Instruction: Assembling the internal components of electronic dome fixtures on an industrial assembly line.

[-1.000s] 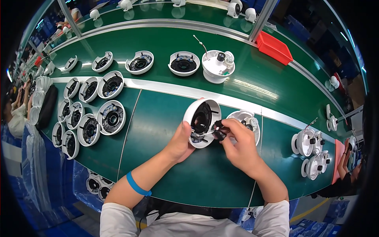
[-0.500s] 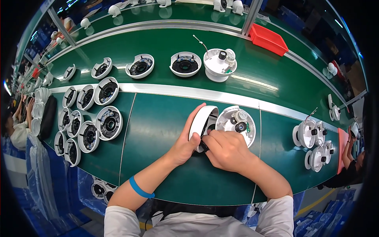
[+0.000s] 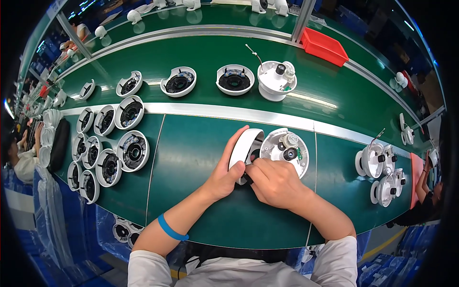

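Tilted on its edge above the green bench, a white round housing shell (image 3: 245, 147) with a black inside is gripped by my left hand (image 3: 226, 173), thumb across its near side. My right hand (image 3: 275, 181) has its fingers pinched at the shell's inner face, on a small black part (image 3: 248, 179); what exactly the fingertips hold is mostly hidden. Just beyond my right hand, a white round camera base (image 3: 301, 160) with a black lens and a motor lies face up on the bench, partly covered by the hand.
Several white shells with black inner rings (image 3: 135, 151) stand on the left of the bench. White camera bases (image 3: 371, 161) are grouped at the right. Across the metal strip, a belt carries shells (image 3: 235, 80) and another base (image 3: 276, 86). A red tray (image 3: 325, 47) sits at the far edge.
The shells and the camera base on the far belt have shifted right. My hands stay in nearly the same place, with the right fingers slightly moved at the shell's inner face.
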Available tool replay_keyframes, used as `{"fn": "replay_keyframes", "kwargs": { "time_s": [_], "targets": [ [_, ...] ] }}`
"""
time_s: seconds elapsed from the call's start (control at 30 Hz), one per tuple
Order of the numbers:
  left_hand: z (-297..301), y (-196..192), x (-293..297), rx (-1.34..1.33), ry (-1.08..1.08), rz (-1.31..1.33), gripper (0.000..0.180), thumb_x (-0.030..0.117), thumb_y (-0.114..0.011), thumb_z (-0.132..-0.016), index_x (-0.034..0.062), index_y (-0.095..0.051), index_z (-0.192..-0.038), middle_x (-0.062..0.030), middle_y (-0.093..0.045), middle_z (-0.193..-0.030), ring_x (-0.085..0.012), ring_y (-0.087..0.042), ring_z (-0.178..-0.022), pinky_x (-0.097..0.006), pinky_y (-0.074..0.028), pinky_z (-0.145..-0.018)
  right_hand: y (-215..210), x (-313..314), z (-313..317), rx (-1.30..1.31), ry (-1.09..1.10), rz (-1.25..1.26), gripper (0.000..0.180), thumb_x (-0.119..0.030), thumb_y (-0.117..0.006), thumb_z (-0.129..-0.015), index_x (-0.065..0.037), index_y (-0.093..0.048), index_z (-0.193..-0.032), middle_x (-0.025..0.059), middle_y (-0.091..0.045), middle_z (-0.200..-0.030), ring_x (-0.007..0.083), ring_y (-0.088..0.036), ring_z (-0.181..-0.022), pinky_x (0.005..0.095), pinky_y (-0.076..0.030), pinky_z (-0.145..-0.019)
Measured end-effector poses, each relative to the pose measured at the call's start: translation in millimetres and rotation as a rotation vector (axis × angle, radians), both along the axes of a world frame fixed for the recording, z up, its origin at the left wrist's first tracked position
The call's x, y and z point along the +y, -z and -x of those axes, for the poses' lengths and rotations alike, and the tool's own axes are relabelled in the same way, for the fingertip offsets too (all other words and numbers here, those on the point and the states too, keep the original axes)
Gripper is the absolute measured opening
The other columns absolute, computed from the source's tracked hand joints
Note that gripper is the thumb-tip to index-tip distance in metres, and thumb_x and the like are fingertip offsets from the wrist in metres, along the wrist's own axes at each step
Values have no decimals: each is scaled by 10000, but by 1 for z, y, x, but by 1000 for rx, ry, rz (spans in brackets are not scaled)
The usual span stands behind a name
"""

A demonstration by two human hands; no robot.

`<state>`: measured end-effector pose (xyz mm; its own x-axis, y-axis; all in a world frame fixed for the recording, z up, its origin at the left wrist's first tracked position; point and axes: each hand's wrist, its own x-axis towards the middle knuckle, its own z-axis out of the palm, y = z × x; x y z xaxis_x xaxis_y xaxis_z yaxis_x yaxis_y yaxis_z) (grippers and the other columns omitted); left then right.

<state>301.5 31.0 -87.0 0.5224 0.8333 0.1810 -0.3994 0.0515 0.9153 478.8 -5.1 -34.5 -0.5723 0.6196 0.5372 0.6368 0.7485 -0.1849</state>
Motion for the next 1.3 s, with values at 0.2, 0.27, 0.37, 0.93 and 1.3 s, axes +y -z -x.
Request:
{"fn": "replay_keyframes", "kwargs": {
  "time_s": [0.2, 0.27, 0.37, 0.93, 1.3],
  "targets": [
    [0, 3, -1, 37, 1, -76, 972, 613, -625, -959, 102, -174, -1653, -129, -402, -1548, -219, -468, -1273, -373, -380, -1120, -4, -3, -2, 32, 15, 147, 232, -22, -723, -672, -25, -621, -881, 80, -607, -807, 233, -647, -654, 377, -496, -492],
    [-2, 2, -2, 83, -22, -110, 952, 591, -613, -968, 92, -175, -1650, -148, -396, -1552, -245, -450, -1341, -389, -361, -1144, -4, -3, -3, 16, 18, 140, 225, -30, -726, -676, -27, -616, -873, 78, -598, -794, 233, -642, -650, 378, -493, -491],
    [-7, 7, -1, 119, -75, -198, 939, 571, -597, -976, 68, -172, -1645, -167, -393, -1550, -276, -426, -1398, -407, -337, -1169, -2, -3, -4, -39, 21, 94, 160, -54, -700, -719, -40, -607, -848, 69, -583, -777, 226, -635, -640, 372, -503, -503],
    [-60, -25, 20, 100, 27, 493, 586, 490, -356, -1120, 34, -498, -1461, -101, -654, -1331, -186, -661, -1167, -367, -541, -1010, -46, -41, -105, 768, 209, 930, 424, 92, -600, -859, 43, -635, -1279, 156, -677, -1247, 221, -756, -830, 310, -614, -668],
    [-70, -31, 87, -70, -7, 369, 846, 522, -623, -1018, 49, -255, -1616, -230, -277, -1599, -390, -471, -1394, -467, -503, -1085, -69, -56, -199, 1234, 590, 693, 322, 31, -501, -915, 54, -610, -1217, 157, -692, -1127, 252, -759, -848, 298, -627, -719]
  ]
}}
